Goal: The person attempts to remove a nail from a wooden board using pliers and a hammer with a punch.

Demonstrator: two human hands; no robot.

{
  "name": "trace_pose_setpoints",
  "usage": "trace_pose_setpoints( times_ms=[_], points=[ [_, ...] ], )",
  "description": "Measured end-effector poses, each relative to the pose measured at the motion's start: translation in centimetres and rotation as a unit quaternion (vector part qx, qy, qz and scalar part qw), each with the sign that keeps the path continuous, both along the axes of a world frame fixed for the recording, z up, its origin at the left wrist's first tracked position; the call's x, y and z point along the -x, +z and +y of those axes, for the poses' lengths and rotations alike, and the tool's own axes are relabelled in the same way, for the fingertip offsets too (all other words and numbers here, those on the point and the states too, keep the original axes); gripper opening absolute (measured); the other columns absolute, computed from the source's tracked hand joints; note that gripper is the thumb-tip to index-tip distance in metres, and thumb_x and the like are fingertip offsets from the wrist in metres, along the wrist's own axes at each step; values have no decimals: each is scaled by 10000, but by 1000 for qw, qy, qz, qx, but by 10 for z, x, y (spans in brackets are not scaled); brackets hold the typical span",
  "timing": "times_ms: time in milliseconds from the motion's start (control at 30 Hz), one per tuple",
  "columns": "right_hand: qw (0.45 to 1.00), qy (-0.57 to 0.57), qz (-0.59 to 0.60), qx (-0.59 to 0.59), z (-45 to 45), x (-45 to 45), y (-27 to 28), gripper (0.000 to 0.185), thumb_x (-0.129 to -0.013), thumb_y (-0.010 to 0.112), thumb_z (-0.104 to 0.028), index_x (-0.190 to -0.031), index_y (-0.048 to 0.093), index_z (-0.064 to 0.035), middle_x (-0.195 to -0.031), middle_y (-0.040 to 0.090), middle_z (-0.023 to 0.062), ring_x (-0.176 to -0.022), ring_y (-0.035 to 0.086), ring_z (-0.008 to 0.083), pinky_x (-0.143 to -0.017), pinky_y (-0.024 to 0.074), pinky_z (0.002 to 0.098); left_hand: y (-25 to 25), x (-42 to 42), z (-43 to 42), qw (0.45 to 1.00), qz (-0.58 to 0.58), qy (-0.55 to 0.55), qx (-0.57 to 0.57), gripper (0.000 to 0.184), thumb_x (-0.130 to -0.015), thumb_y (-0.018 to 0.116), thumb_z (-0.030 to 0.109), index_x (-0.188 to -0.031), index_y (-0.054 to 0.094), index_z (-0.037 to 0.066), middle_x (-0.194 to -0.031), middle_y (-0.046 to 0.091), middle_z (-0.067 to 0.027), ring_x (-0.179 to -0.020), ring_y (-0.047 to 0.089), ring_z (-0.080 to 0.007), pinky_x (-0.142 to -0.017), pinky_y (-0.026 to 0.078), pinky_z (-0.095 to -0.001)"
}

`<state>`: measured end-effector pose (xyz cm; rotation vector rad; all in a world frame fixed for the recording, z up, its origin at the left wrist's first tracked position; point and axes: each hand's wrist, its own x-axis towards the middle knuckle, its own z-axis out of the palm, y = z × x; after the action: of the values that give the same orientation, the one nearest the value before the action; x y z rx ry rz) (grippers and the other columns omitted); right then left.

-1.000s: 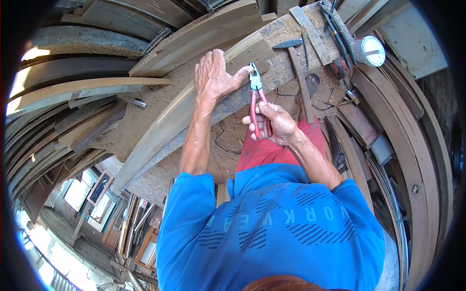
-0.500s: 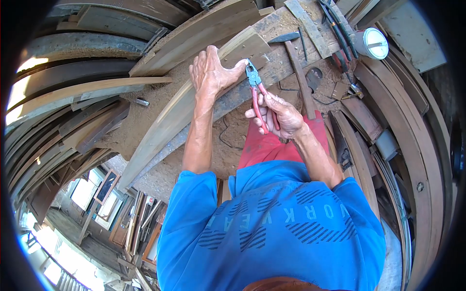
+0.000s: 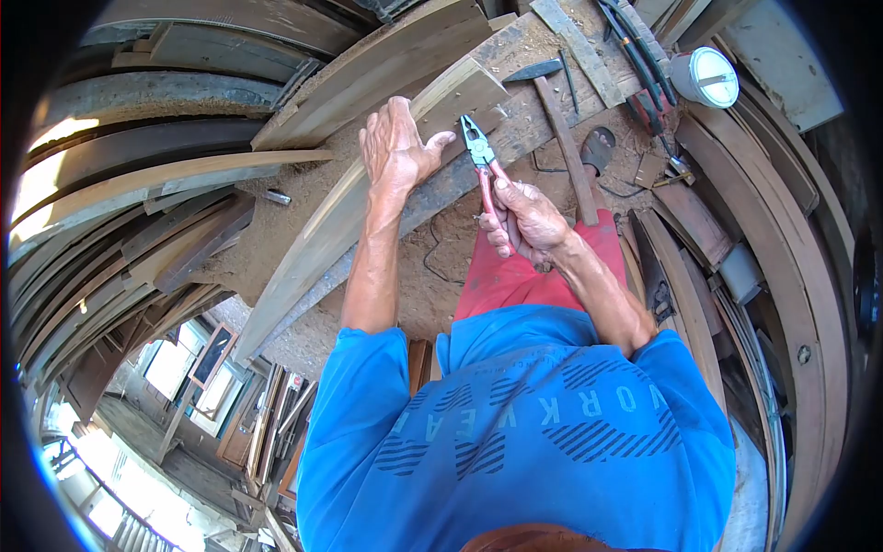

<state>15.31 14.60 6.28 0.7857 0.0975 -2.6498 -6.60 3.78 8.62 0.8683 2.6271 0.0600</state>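
Observation:
My left hand (image 3: 395, 147) rests on the upper edge of a long curved board (image 3: 313, 230), fingers laid over it and the thumb stretched toward the right. My right hand (image 3: 529, 221) is wrapped round the red handles of a pair of pliers (image 3: 476, 149). The pliers' metal jaws point up, slightly parted, a little to the right of my left thumb, over the board's near side. Nothing can be made out between the jaws. A hammer (image 3: 561, 138) lies right of the pliers, its head on the wooden bench (image 3: 524, 120) and its handle reaching toward my red trouser leg.
Cutters with dark handles (image 3: 635, 55), a thin rod (image 3: 568, 81) and a flat wood strip (image 3: 579, 53) lie at the upper right. A white tub (image 3: 713, 78) stands beside them. Curved boards (image 3: 110, 152) are stacked at the left, others (image 3: 782, 267) at the right. Sawdust covers the ground.
The pliers have shifted slightly left, away from the left thumb tip, and my right hand has closed further round the handles. My left hand stays on the board. A sandalled foot shows more at the right.

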Motion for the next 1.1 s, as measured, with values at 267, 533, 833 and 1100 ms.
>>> trace_pose_setpoints(
  times_ms=[267, 533, 833, 1100],
  points=[
    [999, 20, 0, -35, 3, -2, 0, 381, -1112, 529, -505, -1042, 483, -134, -806, 610, 54, -588, 573, 159, -489, 511, 326, -2, -5, -5, 999, 43, -17, -26, 781, -663, 958, 522, -1139, 579, 33, -1038, 707, -182, -993, 656, -403, -841, 500, -536],
    [1000, 2, 6, 7, 5, -4, 1, 390, -1107, 542, -505, -1064, 492, -121, -809, 619, 63, -591, 584, 164, -498, 523, 332, -1, -8, -6, 998, 49, -20, -34, 784, -649, 961, 527, -1127, 582, 35, -1040, 706, -177, -998, 654, -390, -839, 498, -530],
    [997, 36, -11, -63, 12, -5, 4, 344, -1131, 515, -442, -1078, 504, -102, -786, 617, 57, -587, 590, 149, -481, 514, 315, -3, -9, -6, 997, 61, -23, -39, 777, -640, 965, 517, -1118, 582, 40, -1039, 700, -169, -998, 654, -385, -828, 497, -526],
    [981, 96, -19, -165, 16, -8, 1, 337, -1130, 522, -438, -1073, 511, -106, -789, 627, 60, -578, 585, 150, -476, 513, 318, -3, -12, -7, 997, 66, -25, -35, 774, -640, 964, 522, -1108, 579, 41, -1036, 696, -162, -998, 653, -383, -825, 498, -526]
  ],
)
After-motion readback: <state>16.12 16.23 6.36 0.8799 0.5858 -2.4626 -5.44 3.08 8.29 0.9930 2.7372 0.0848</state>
